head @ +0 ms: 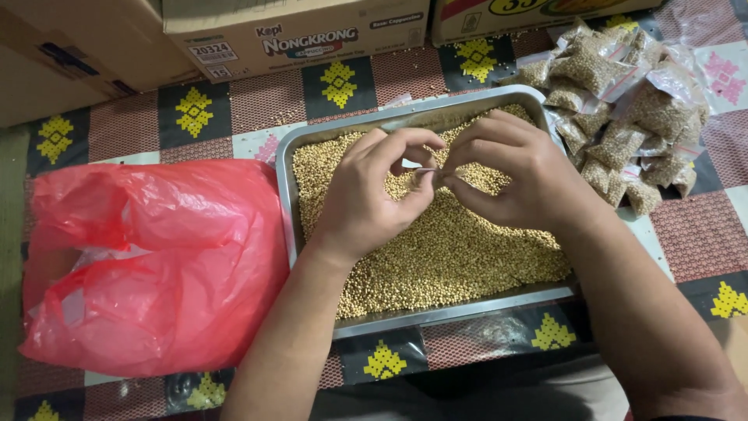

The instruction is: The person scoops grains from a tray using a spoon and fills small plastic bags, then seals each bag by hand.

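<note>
Above the steel tray (pixel 287 168) of small seeds (pixel 452 249), left hand (pixel 366 195) and right hand (pixel 514 175) pinch a tiny clear bag (pixel 427 175); a slipping grip could drop it into the seeds.

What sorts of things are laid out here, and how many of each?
Hands: 2, left hand and right hand, pinching a small clear item between them
Metal tray of small tan seeds: 1
Red plastic bag: 1
Cardboard boxes: 3 in view
Pile of small filled clear packets: 1 pile, packets too overlapped to count
Total: 9
</note>
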